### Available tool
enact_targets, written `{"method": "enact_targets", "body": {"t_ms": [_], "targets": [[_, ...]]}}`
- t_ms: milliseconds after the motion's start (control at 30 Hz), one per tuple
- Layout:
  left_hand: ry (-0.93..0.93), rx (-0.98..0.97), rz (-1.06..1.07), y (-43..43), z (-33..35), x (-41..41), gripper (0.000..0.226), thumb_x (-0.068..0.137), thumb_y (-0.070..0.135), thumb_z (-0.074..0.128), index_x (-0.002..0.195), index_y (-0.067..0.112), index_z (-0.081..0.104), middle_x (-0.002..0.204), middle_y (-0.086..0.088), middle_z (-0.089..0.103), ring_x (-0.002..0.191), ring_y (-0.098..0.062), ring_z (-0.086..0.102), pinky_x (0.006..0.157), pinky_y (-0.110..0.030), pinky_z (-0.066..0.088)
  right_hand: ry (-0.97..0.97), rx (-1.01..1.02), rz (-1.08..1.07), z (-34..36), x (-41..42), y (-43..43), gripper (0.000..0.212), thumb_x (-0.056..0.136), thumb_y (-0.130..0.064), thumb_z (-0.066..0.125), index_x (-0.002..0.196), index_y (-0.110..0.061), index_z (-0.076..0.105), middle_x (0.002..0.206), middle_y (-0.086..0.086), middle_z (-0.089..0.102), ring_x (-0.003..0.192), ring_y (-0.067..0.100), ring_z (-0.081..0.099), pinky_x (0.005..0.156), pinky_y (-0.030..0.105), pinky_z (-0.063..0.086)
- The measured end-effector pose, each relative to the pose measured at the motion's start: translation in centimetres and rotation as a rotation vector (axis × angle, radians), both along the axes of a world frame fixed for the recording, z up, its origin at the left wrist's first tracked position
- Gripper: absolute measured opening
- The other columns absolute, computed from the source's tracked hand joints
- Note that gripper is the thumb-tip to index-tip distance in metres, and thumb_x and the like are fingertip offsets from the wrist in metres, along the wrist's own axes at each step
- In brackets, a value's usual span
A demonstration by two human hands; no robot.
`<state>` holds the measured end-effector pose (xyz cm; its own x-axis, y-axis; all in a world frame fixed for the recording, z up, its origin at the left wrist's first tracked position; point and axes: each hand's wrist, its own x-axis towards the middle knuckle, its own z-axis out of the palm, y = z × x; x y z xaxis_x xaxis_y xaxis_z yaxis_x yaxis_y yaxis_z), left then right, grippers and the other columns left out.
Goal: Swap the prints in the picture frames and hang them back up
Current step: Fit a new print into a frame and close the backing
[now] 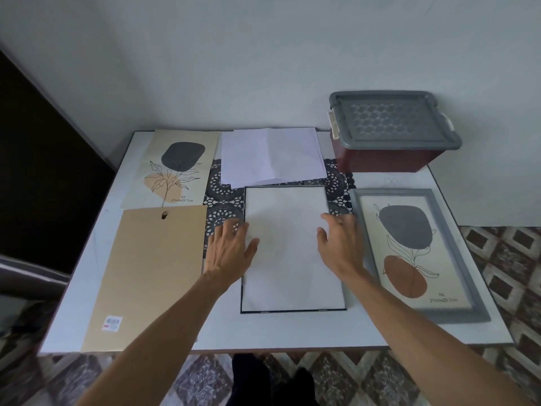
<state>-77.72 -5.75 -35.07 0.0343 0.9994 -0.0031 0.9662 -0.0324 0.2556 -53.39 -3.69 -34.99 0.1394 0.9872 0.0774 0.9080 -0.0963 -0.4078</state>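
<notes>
A black picture frame (242, 291) lies face down in the middle of the table with a white sheet (288, 268) lying in it, blank side up. My left hand (229, 253) rests flat on the sheet's left edge, fingers spread. My right hand (341, 241) rests on its right edge, fingers apart. A brown backing board (146, 276) with a hanger hook lies to the left. Behind it lies a loose leaf print (172, 168). At the right a grey frame (465, 276) holds a grey and rust shape print (407, 250).
Loose white papers (272, 155) lie at the back over a black lace mat (224, 197). A maroon box with a grey lid (390, 127) stands at the back right by the wall. The white table (292, 332) ends at a patterned floor.
</notes>
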Motion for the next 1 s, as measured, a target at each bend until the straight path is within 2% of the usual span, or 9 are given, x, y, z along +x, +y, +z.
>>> {"method": "enact_targets", "body": {"t_ms": [133, 200, 267, 367, 500, 667, 733, 833, 1000], "targets": [[-0.074, 0.098, 0.056, -1.0, 0.0, -1.1, 0.025, 0.092, 0.030, 0.060, 0.108, 0.012, 0.066, 0.117, -0.012, 0.056, 0.099, -0.037, 0.058, 0.085, -0.047, 0.051, 0.105, 0.092, 0.140, 1.4, -2.4, -0.1, 0.019, 0.091, -0.017, 0.063, 0.108, -0.017, 0.071, 0.095, 0.011, 0.061, 0.087, 0.029, 0.060, 0.075, 0.036, 0.049], [-0.115, 0.125, 0.081, -1.8, 0.1, -1.8, 0.029, 0.091, 0.032, 0.049, 0.104, 0.012, 0.066, 0.111, -0.012, 0.058, 0.090, -0.035, 0.059, 0.079, -0.048, 0.052, 0.175, 0.066, 0.206, 2.0, -4.1, -0.2, 0.014, 0.093, -0.017, 0.060, 0.101, -0.019, 0.071, 0.089, 0.009, 0.060, 0.074, 0.028, 0.062, 0.068, 0.036, 0.050], [-0.134, 0.138, 0.103, -2.9, 0.2, -2.9, 0.037, 0.089, 0.035, 0.039, 0.101, 0.012, 0.066, 0.107, -0.011, 0.060, 0.087, -0.033, 0.059, 0.077, -0.048, 0.052, 0.229, 0.022, 0.274, 2.6, -6.2, -0.5, 0.015, 0.095, -0.018, 0.057, 0.100, -0.019, 0.070, 0.088, 0.007, 0.061, 0.071, 0.026, 0.062, 0.068, 0.036, 0.050], [-0.139, 0.127, 0.147, -4.4, 0.5, -5.1, 0.037, 0.090, 0.036, 0.039, 0.102, 0.012, 0.066, 0.106, -0.009, 0.059, 0.087, -0.028, 0.058, 0.079, -0.045, 0.051, 0.302, -0.036, 0.379, 3.3, -9.7, -1.4, 0.018, 0.095, -0.018, 0.055, 0.104, -0.018, 0.071, 0.093, 0.007, 0.067, 0.077, 0.024, 0.064, 0.074, 0.033, 0.050], [-0.133, 0.108, 0.240, -5.8, 1.0, -9.0, 0.026, 0.093, 0.022, 0.061, 0.114, 0.008, 0.066, 0.113, -0.013, 0.059, 0.093, -0.031, 0.059, 0.084, -0.046, 0.050, 0.412, -0.186, 0.473, 3.6, -14.4, -2.8, 0.020, 0.095, -0.020, 0.057, 0.110, -0.018, 0.071, 0.101, 0.001, 0.073, 0.087, 0.016, 0.068, 0.082, 0.030, 0.053], [-0.175, -0.013, 0.384, -7.6, 1.9, -14.4, 0.035, 0.098, 0.022, 0.054, 0.130, 0.008, 0.057, 0.133, -0.015, 0.050, 0.115, -0.034, 0.051, 0.100, -0.042, 0.039, 0.451, -0.362, 0.470, 3.4, -19.9, -4.2, 0.027, 0.097, -0.023, 0.058, 0.121, -0.013, 0.066, 0.113, 0.002, 0.072, 0.102, 0.014, 0.066, 0.085, 0.017, 0.044], [-0.190, -0.076, 0.474, -8.1, 1.9, -16.6, 0.039, 0.099, 0.023, 0.049, 0.136, 0.010, 0.052, 0.138, -0.015, 0.045, 0.121, -0.034, 0.045, 0.103, -0.041, 0.036, 0.438, -0.418, 0.416, 3.0, -21.8, -4.5, 0.035, 0.097, -0.027, 0.057, 0.129, -0.012, 0.061, 0.121, 0.005, 0.069, 0.110, 0.017, 0.064, 0.090, 0.020, 0.043], [-0.195, -0.160, 0.585, -8.6, 1.8, -19.3, 0.037, 0.098, 0.020, 0.043, 0.133, 0.009, 0.050, 0.136, -0.018, 0.042, 0.118, -0.038, 0.042, 0.098, -0.045, 0.039, 0.386, -0.497, 0.310, 2.5, -23.9, -4.9, 0.049, 0.098, -0.033, 0.055, 0.141, -0.010, 0.050, 0.134, 0.008, 0.060, 0.124, 0.023, 0.056, 0.099, 0.027, 0.042], [-0.202, -0.246, 0.631, -8.4, 1.6, -21.1, 0.036, 0.098, 0.020, 0.036, 0.129, 0.004, 0.047, 0.130, -0.020, 0.044, 0.116, -0.039, 0.042, 0.095, -0.046, 0.039, 0.398, -0.487, 0.171, 1.7, -25.8, -5.3, 0.053, 0.096, -0.032, 0.057, 0.141, -0.006, 0.046, 0.132, 0.014, 0.060, 0.119, 0.028, 0.059, 0.098, 0.035, 0.048]]}}
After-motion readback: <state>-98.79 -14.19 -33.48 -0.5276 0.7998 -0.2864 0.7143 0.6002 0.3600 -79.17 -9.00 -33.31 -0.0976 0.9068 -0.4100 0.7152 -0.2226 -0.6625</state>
